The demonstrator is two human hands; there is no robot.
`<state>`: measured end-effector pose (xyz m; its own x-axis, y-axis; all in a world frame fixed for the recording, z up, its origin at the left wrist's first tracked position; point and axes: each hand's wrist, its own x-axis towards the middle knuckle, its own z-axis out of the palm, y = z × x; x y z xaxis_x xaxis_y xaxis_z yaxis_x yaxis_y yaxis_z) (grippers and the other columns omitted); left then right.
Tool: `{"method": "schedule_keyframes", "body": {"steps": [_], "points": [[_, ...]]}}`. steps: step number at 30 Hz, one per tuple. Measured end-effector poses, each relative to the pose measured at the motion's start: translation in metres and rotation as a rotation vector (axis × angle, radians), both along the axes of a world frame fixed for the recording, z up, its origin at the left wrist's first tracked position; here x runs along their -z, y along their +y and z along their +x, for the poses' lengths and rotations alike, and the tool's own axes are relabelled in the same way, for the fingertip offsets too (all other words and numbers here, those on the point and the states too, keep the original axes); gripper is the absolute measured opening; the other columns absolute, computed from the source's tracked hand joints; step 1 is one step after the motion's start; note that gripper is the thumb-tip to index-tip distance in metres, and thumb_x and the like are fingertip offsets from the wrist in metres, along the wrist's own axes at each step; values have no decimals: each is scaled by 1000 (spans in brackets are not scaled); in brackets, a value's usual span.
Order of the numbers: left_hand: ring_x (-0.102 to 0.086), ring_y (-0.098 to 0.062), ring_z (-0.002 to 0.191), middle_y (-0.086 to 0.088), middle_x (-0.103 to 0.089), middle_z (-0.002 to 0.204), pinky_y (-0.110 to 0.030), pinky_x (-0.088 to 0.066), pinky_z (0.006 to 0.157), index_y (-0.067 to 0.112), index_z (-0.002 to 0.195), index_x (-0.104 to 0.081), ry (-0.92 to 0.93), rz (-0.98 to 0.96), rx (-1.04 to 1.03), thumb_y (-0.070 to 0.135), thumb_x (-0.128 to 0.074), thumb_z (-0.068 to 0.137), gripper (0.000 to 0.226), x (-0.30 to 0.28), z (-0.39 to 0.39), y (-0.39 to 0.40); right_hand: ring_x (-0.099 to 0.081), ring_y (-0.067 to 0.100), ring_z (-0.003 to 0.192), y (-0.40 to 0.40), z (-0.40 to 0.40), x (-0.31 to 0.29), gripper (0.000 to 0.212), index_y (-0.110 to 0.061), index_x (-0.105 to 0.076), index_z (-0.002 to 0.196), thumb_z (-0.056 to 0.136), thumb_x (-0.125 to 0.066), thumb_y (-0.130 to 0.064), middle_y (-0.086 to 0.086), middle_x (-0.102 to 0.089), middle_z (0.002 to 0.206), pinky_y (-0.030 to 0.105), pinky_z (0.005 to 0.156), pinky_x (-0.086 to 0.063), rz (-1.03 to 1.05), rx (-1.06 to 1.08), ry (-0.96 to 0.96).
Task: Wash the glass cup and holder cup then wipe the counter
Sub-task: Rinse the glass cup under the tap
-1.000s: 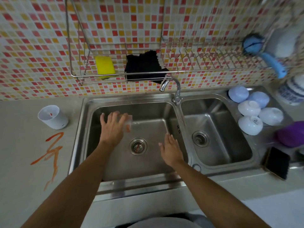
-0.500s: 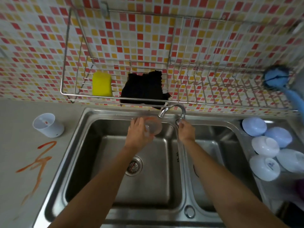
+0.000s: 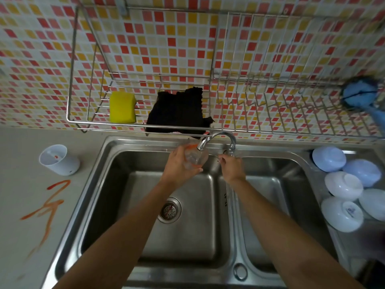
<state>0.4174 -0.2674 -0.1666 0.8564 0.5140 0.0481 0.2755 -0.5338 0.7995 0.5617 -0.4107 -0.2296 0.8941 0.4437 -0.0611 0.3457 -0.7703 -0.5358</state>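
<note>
My left hand [image 3: 178,166] grips the clear glass cup [image 3: 195,157], which has orange residue near its rim, and holds it under the spout of the chrome faucet [image 3: 216,138] over the left sink basin [image 3: 166,215]. My right hand [image 3: 232,166] reaches to the faucet's base, its fingers curled at the handle there. No stream of water is visible. The white holder cup [image 3: 59,159] stands upright on the grey counter [image 3: 25,184] left of the sink, with a small red spot inside. An orange-red sauce smear [image 3: 49,207] streaks the counter below it.
A wire wall rack [image 3: 145,124] above the sink holds a yellow sponge [image 3: 122,109] and a black cloth [image 3: 179,113]. A blue brush [image 3: 360,94] hangs at the right. Several white and pale-blue bowls [image 3: 343,186] lie upside down right of the right basin [image 3: 277,205].
My left hand lifted the glass cup from low in the basin up under the spout. My right hand rose from the basin to the faucet base. The view moved closer to the sink.
</note>
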Motion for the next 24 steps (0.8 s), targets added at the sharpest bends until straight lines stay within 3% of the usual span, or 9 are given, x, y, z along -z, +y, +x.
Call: {"method": "schedule_keyframes", "body": {"steps": [9,15,24], "points": [[-41,-16,124,3,-50,134,-23,-34,94,26,138,-39,45,9,36,30,-88,65,88,6,2,-8,-48,35,111,-4,-3,-5,26,-22,-68,118,100,-50,-19,18,-66,111,42,90,-48,-19,-5,11],[-45,-17,119,10,-51,124,-28,-40,96,26,134,-41,45,9,35,30,-88,64,84,12,1,-10,-49,34,112,-5,-2,-5,27,-25,-66,122,100,-50,-23,17,-66,110,36,88,-47,4,-3,24],[-46,-19,118,2,-54,128,-27,-38,93,22,136,-42,60,6,44,31,-88,64,87,18,0,-12,-48,35,112,-6,-2,-6,28,-24,-64,123,100,-49,-22,16,-67,110,37,87,-47,-24,-25,1]]}}
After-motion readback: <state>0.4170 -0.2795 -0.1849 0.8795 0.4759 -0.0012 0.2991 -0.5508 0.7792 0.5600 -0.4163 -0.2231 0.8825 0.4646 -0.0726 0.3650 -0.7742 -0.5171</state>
